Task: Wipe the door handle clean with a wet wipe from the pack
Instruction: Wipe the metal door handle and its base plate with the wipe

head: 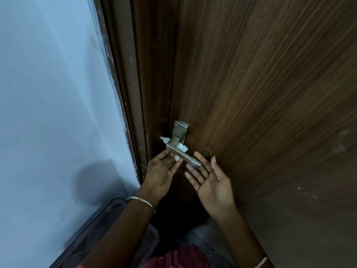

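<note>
A brushed metal lever handle (181,151) sticks out from its plate on the dark wooden door (260,93). A white wet wipe (181,147) is draped behind and under the lever, with one end poking out at the left. My left hand (161,171) reaches up under the lever, its fingertips touching the wipe's lower end. My right hand (210,180) is held palm up with straight fingers just below the lever's free end, holding nothing. The wipe pack is not in view.
The brown door frame (139,93) runs down left of the handle, with a pale blue wall (58,93) beyond it. A dark patterned skirting (92,229) lies at the lower left. A red garment (177,256) shows at the bottom edge.
</note>
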